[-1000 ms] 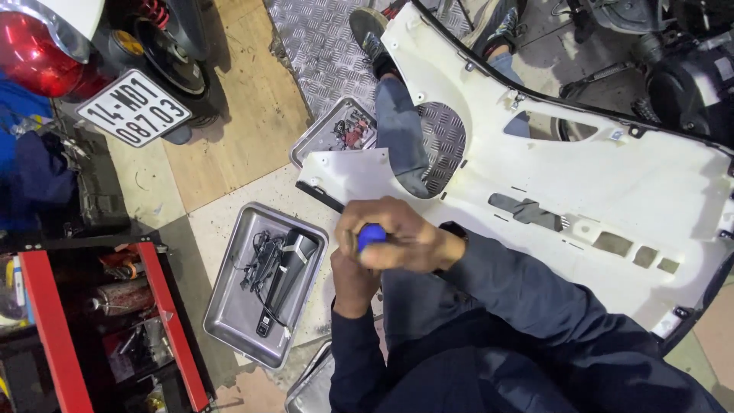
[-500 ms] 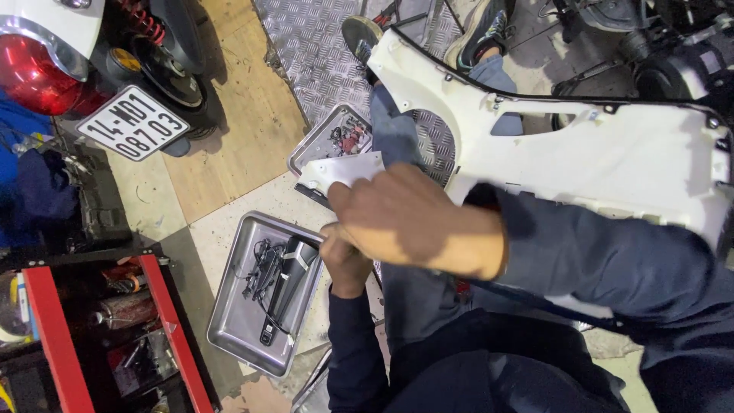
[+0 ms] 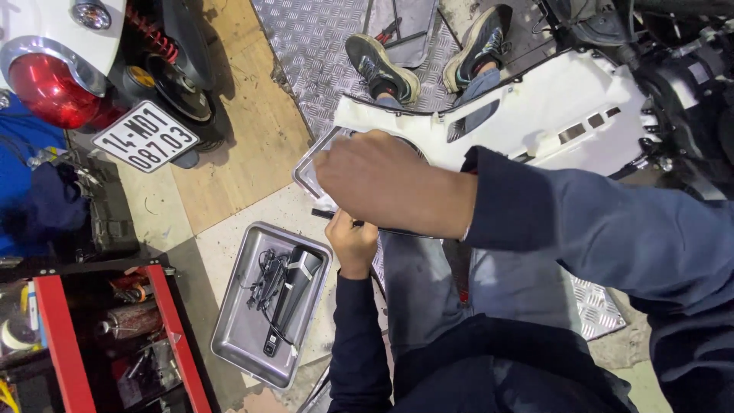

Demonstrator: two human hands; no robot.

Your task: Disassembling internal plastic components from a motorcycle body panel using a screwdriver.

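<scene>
One steel tray (image 3: 238, 348) of dark parts (image 3: 284, 289); left hand (image 3: 353, 243) seemingly pinching a thin dark tool (image 3: 325, 215).

The big plastic panel (image 3: 550, 115) is white. The sleeves (image 3: 612, 229) are dark blue. The metal tray (image 3: 237, 348) is shiny silver, with a black and grey part (image 3: 294, 279) in it. The floor plate (image 3: 321, 46) is grey with a bumpy criss-cross pattern. The tail light (image 3: 42, 88) is red. The tool cart (image 3: 57, 344) is red and black. The shoes (image 3: 382, 69) are grey with pale soles.
</scene>
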